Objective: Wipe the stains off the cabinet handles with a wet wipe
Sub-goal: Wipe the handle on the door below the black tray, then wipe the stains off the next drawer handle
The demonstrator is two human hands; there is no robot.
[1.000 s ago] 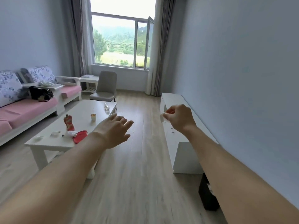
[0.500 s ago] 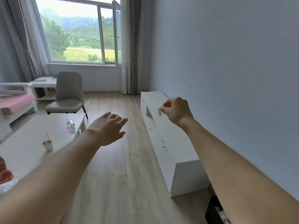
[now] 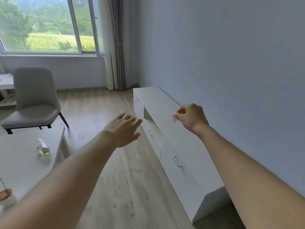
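- Head view: my right hand (image 3: 192, 118) is raised over the top of the long white cabinet (image 3: 166, 116) that runs along the right wall, fingers curled in, thumb and forefinger pinching a small white wet wipe (image 3: 174, 118).
- The wipe hangs from that pinch in the air, above the cabinet top and clear of every handle.
- My left hand (image 3: 123, 129) reaches forward over the wood floor (image 3: 105, 162), fingers straight and slightly spread, holding nothing; its fingertips (image 3: 137, 121) sit just short of the cabinet's front edge, and I cannot tell whether they touch it.
- Three metal handles show on the cabinet front: a near handle (image 3: 177, 161) on the closest drawer, a middle handle (image 3: 150, 133) just right of my left hand, and a far handle (image 3: 136, 98) near the cabinet's far end.
- An open niche (image 3: 147, 114) sits in the cabinet front between the middle and far handles.
- Any stains on the handles are too small to make out.
- On the left, a white coffee table (image 3: 21, 161) carries a clear plastic bottle (image 3: 43, 147) lying on its side and, at the near left edge, a small cup (image 3: 5, 194).
- Beyond the table stands a grey chair (image 3: 33, 100), with a window (image 3: 49, 25) and a grey curtain (image 3: 116, 47) on the far wall.
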